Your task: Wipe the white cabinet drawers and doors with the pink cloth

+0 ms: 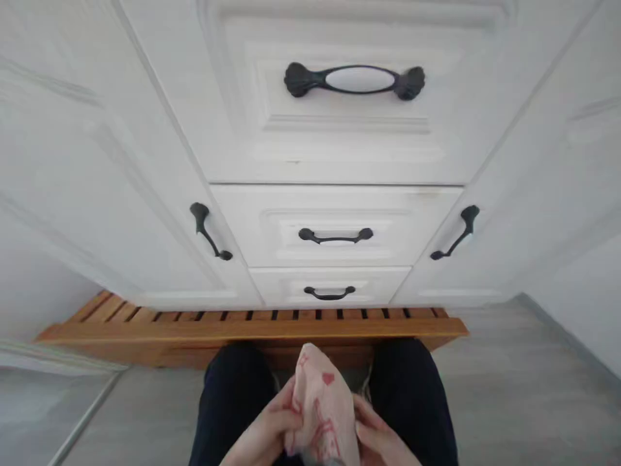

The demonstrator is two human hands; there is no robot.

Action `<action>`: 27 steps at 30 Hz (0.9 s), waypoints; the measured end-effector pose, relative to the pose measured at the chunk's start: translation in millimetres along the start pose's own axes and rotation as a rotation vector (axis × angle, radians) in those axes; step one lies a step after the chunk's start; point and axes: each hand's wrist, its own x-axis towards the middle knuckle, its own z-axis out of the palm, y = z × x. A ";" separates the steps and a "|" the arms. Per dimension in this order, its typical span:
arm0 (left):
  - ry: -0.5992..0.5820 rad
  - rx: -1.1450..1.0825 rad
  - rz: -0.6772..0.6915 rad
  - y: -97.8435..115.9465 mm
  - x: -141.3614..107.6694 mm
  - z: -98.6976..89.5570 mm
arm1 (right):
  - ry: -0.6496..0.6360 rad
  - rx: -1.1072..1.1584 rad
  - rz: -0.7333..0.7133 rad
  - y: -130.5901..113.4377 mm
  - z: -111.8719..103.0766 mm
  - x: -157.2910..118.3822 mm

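Observation:
A pink cloth item (326,395) with a red print, including a heart, is held up between my knees at the bottom of the head view. It narrows to a rounded tip at the top, and its exact kind is not clear. On its left side, my left hand (272,424) is closed with the thumb and fingers gripping the edge. My right hand (381,433) is closed at the opposite edge, its fingers partly behind the cloth. The lower end blurs and runs out of view, where a small grey patch shows.
Right in front stands a white cabinet with drawers (334,152) and side doors, all with dark handles (354,80). A slatted wooden bench (233,329) runs along its base. My knees in dark trousers (417,395) flank my hands above a grey floor (524,388).

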 end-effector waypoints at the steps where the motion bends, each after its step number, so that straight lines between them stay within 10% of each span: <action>1: -0.014 -0.013 0.004 2.3 -2.7 0.4 | 0.014 -0.040 -0.017 -1.9 0.5 3.2; 10: -0.107 -0.152 0.014 7.6 -13.7 13.9 | 0.061 -0.354 0.011 -4.3 8.5 18.8; 22: -0.041 0.023 0.022 25.7 -23.3 40.5 | 0.300 -0.720 -0.334 14.9 10.3 37.3; 27: -0.035 -0.022 0.028 34.2 -28.6 44.7 | 0.311 -0.579 -0.312 -8.2 4.9 24.3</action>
